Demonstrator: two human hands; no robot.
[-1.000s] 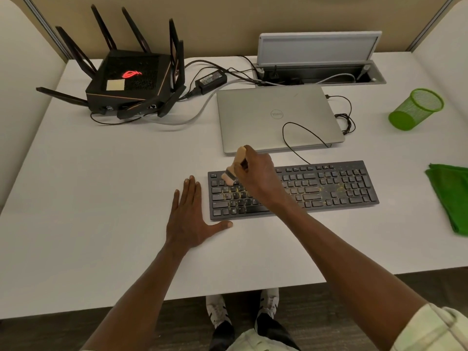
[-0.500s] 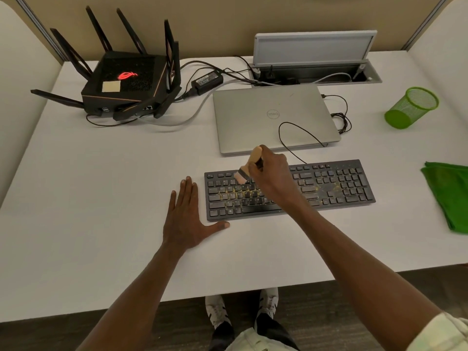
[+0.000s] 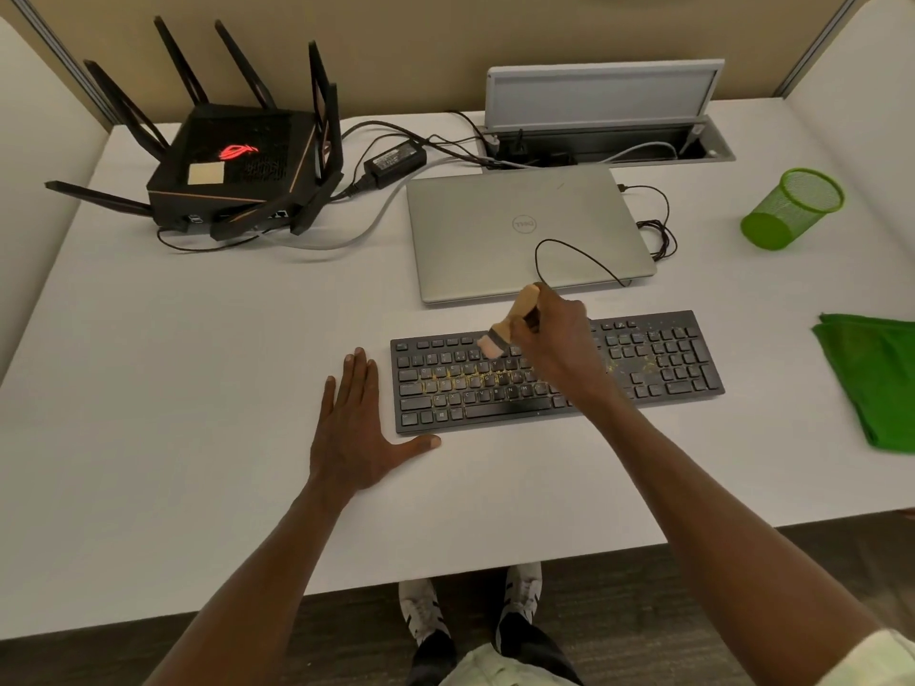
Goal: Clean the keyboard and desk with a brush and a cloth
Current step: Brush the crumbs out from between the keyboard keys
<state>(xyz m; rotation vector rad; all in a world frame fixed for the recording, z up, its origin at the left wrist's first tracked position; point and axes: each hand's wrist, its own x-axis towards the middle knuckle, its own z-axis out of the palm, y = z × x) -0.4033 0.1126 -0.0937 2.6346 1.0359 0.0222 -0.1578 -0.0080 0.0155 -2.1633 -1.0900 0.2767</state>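
Yellow crumbs still fleck the keyboard (image 3: 557, 371) mid-counter. Your right hand (image 3: 554, 339), fingers gripping the brush (image 3: 510, 321), has swept rightward from the left keys to the middle top rows. Your left hand (image 3: 356, 433) stays flat, open. Cloth (image 3: 874, 378) waits untouched at right.

head cam | 1 view | looks forward and down over desk (image 3: 198, 388) | near, wide-angle | forearms in frame

Keyboard (image 3: 557, 373) mid-desk (image 3: 198, 388), laptop (image 3: 525, 230) behind, router (image 3: 237, 170) back-left, cloth (image 3: 871, 378) far right w/ cup (image 3: 792, 210) behind.
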